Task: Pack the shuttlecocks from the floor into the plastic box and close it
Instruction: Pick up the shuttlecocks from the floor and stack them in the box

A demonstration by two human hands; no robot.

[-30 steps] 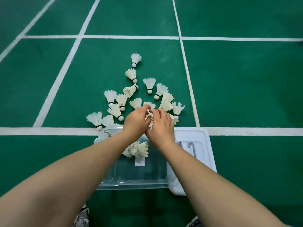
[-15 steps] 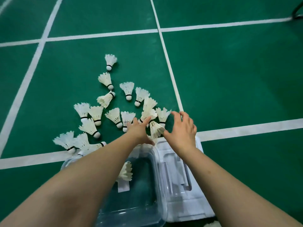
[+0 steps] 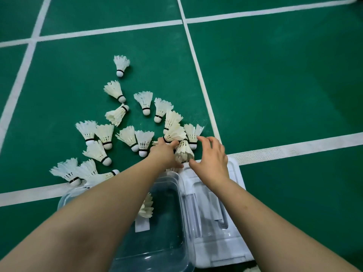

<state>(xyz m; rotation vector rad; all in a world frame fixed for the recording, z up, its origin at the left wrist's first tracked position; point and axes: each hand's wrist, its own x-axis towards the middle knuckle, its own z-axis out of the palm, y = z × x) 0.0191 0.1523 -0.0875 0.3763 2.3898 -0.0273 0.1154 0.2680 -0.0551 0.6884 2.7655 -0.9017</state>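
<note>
One shuttlecock (image 3: 184,153) stands feathers-down at the near edge of the shuttlecocks (image 3: 126,136) scattered on the floor (image 3: 275,95), just beyond the clear box (image 3: 167,248), much as half a second ago. The left hand (image 3: 164,154) has its grip curled round it; the right hand (image 3: 213,160) stays wide open just beside it, over the lid (image 3: 216,246). The left forearm hides most of the box's contents.

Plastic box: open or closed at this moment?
Open. The plastic box has no cover on; its white lid lies flat on the floor to its right, and shuttlecocks inside show from above.
</note>
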